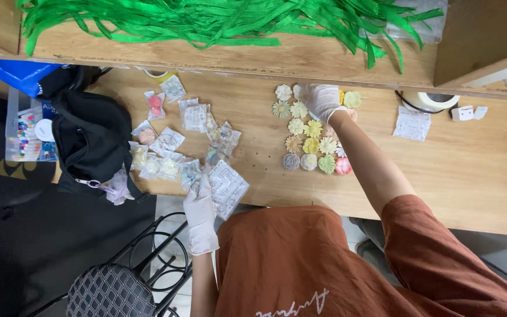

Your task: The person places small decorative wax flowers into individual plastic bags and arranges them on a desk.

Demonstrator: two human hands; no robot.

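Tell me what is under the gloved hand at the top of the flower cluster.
The right hand rests on the paper flowers on the wooden table. Cream and yellow flower edges show around it; whatever lies directly beneath the palm is covered.

Worktop (453,170): bare wood, matt, grain visible. Both hands, left hand (200,217) and right hand (322,100), in thin white gloves, smooth. Small packets (227,188) at left: clear glossy plastic. Flowers (312,145) at centre: matt paper. Far strips (206,20): green, slightly shiny ribbon. Bag (89,138) at left: black cloth. Shirt (300,264): rust cloth.
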